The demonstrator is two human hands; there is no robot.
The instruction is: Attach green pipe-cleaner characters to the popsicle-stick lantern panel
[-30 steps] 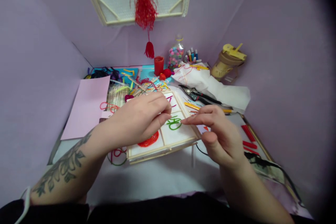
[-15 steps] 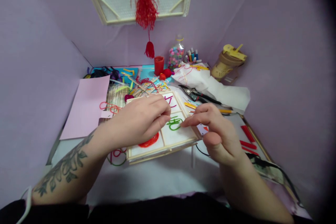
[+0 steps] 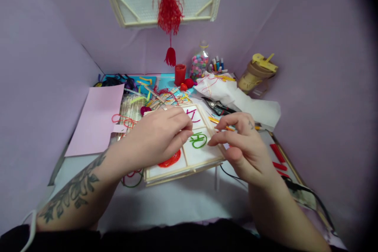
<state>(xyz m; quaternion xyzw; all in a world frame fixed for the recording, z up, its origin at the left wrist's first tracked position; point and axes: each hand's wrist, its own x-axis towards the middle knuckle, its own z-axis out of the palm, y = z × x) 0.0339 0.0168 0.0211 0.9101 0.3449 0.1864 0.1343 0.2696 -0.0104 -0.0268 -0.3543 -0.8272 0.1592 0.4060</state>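
Observation:
A white panel framed and divided by thin wooden sticks point(image 3: 189, 168) lies in front of me. Green yarn point(image 3: 198, 140) forms a looped figure in its near right section, with purple yarn point(image 3: 193, 115) shaped in the section behind. A red yarn disc point(image 3: 170, 159) fills part of the near left section. Over the panel, my left hand point(image 3: 165, 132) has its fingers curled together beside the green yarn; whatever they pinch, if anything, is hidden. My right hand point(image 3: 240, 143) hovers at the panel's right edge, fingers and thumb apart, holding nothing visible.
Pruning shears point(image 3: 217, 106) and crumpled white paper point(image 3: 248, 104) lie behind my right hand. A red candle point(image 3: 180, 75), a bottle of pompoms point(image 3: 199, 63) and a lidded cup point(image 3: 255, 73) stand at the back. Pink paper point(image 3: 94, 120) lies left. Red strips point(image 3: 277, 153) lie right.
My right hand has drawn back slightly right from the green yarn, its fingers more spread. My left hand stays in nearly the same place. The view has shifted a little.

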